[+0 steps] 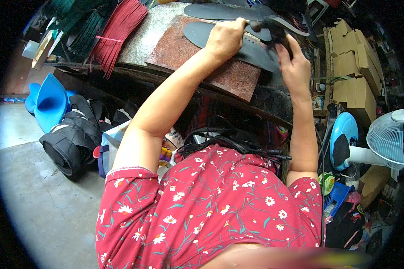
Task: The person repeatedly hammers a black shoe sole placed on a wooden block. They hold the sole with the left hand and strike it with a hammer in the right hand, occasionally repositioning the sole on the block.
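Note:
Over the bench, my left hand (227, 39) is closed, its thumb and fingers pinching one end of a dark, soft-looking strap piece (274, 33). My right hand (295, 65) holds the other side of this piece between thumb and fingers; motion blurs its fingertips and the piece, so its exact shape is unclear. Below my hands a dark grey shoe sole (197, 34), with a row of small holes along its edge, lies on a worn reddish-brown board (231, 80). A second long dark sole (211, 11) rests just beyond it.
Bundled red strips (116, 38) and dark green strips (83, 40) sit at the bench's left. Rolled black sheets (69, 143) and a blue foam piece (51, 98) stand on the floor. Cardboard boxes (354, 94) and a white-and-blue fan (386, 139) are at right.

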`<state>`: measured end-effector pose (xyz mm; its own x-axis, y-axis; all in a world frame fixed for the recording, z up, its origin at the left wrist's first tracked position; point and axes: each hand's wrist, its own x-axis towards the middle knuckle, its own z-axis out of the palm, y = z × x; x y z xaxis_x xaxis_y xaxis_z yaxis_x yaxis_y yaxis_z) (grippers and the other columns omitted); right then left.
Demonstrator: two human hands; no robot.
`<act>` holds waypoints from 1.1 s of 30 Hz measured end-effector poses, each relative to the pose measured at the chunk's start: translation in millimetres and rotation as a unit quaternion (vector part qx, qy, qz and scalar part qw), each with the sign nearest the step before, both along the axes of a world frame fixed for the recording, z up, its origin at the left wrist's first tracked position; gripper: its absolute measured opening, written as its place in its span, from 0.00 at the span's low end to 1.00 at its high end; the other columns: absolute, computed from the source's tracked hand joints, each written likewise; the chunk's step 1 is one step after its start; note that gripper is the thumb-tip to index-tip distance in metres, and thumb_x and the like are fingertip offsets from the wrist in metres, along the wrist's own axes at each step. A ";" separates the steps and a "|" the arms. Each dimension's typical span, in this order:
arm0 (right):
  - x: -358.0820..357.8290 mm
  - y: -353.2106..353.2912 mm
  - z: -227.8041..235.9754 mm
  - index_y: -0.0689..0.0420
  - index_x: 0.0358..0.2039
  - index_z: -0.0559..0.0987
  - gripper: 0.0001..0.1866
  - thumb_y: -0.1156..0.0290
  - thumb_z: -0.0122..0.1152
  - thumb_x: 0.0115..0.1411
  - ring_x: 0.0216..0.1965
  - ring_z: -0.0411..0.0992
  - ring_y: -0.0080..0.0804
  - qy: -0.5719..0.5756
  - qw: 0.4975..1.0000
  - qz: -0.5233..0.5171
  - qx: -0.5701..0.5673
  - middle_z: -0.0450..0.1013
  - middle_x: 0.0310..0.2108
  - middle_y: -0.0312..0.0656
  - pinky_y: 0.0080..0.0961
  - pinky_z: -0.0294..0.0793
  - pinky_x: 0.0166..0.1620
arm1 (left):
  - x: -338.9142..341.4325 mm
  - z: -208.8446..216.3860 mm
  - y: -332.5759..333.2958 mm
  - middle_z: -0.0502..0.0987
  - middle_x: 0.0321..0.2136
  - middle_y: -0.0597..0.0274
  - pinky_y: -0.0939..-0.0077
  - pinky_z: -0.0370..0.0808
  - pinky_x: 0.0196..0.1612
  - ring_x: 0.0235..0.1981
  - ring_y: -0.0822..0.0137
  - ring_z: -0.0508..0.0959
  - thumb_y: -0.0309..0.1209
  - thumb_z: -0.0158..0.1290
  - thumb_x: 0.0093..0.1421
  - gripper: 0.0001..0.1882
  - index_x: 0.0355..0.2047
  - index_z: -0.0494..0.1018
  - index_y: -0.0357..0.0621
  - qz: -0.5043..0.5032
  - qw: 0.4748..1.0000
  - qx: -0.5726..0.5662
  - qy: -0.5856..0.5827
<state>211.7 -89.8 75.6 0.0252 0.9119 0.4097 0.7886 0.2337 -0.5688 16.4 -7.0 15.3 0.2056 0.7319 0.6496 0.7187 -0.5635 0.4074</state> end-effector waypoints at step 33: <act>33.9 -8.6 -31.6 0.44 0.53 0.77 0.23 0.49 0.59 0.61 0.41 0.77 0.54 -0.089 0.992 -0.051 -0.066 0.79 0.38 0.52 0.40 0.75 0.43 | -6.3 -9.6 11.6 0.81 0.32 0.56 0.79 0.81 0.34 0.31 0.70 0.82 0.27 0.53 0.64 0.08 0.39 0.72 0.33 -0.098 0.888 -0.260 -0.366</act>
<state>245.6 -98.4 43.9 0.0582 0.9542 0.2933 0.8954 0.0800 -0.4379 10.1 4.6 5.6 0.0231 0.9689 0.2463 0.0631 -0.2473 0.9669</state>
